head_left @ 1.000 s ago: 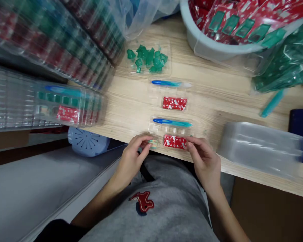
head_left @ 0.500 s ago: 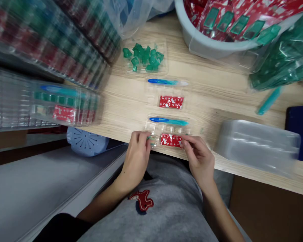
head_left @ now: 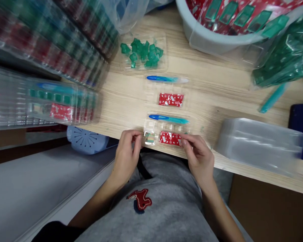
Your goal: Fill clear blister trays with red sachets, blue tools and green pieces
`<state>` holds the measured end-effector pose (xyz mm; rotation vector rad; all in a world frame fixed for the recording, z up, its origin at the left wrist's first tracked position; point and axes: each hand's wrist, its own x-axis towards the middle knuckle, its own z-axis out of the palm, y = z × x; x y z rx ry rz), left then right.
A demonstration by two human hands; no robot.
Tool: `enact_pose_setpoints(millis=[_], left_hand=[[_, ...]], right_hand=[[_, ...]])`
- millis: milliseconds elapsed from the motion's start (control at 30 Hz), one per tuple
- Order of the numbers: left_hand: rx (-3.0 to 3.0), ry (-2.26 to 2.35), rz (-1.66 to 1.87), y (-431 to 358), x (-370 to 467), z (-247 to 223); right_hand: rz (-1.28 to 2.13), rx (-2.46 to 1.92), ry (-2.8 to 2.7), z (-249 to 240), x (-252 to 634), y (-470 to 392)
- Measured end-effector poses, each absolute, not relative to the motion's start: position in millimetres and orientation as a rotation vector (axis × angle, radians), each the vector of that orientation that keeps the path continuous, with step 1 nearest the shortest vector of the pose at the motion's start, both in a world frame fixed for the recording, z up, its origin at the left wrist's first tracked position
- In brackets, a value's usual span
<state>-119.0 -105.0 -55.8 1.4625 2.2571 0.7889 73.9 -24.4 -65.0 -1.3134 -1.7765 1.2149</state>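
A clear plastic tray [head_left: 145, 126] lies at the table's front edge. In it are a blue pen [head_left: 168, 119], a red patterned packet [head_left: 170, 138] and a small striped block [head_left: 149, 137] in the lower left compartment. My left hand [head_left: 127, 149] pinches the tray's left rim beside the block. Thumb and forefinger of my right hand [head_left: 199, 156] close on its right rim, by the packet's end. A bit of green shows near those fingertips. Just beyond sits a second clear tray [head_left: 151, 97] with a blue pen [head_left: 166, 79] and a red patterned packet [head_left: 171, 99].
Green gem-like pieces [head_left: 143, 52] fill a clear tray at the back. Stacked filled trays [head_left: 63, 101] stand left. A pale tub [head_left: 217, 43] of red packets and a green bag [head_left: 275, 60] are back right. A stack of clear plastic trays [head_left: 260, 144] sits right.
My left hand has moved left, off the lower left compartment to the tray's edge, and the striped block now shows there. My right hand stays at the right rim.
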Motion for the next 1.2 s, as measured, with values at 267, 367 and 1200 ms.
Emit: enact_pose_setpoints(millis=[267,367,1200], left_hand=[[1.637,2.408,0.536,-108,-102,-58],[1.662,2.453,0.431,-100,-93,-57],[1.671,2.257,0.376,-93,-108,-42]], right_hand=[[1.205,-1.340,-1.804,-64,72,-25],[1.178,-1.309,-1.808,-65,72,-26],[1.121,-1.318,-1.836,-67,70,-29]])
